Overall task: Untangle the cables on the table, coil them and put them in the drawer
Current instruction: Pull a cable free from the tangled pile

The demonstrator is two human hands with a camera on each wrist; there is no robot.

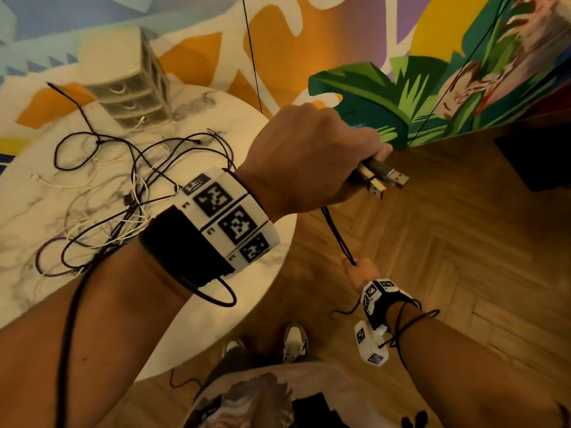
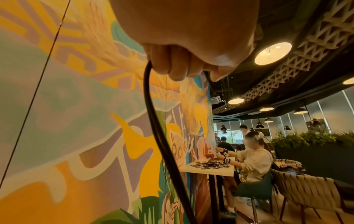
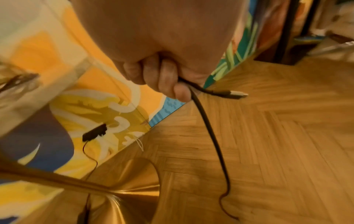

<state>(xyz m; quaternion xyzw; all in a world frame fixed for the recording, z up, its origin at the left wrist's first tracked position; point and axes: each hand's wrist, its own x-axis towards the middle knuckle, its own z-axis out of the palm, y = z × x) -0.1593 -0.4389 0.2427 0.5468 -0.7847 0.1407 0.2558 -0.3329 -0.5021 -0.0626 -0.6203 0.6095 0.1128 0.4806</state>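
Early stage. Left hand [image 1: 309, 156] raised, fingers clamped on USB plugs [image 1: 383, 179]; right hand [image 1: 360, 270] lower, pinching same black cable [image 1: 336, 233]. Tangle [image 1: 123, 193] left on surface [image 1: 216, 319]; nothing coiled; drawer unit [image 1: 129, 88] far left, shut.

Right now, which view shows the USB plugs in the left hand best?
The head view: both USB plugs stick out of the left hand in full, side by side over the wooden floor. The left wrist view shows only the black cable dropping from the curled fingers, no plugs. The right wrist view shows one other plug by the right hand.
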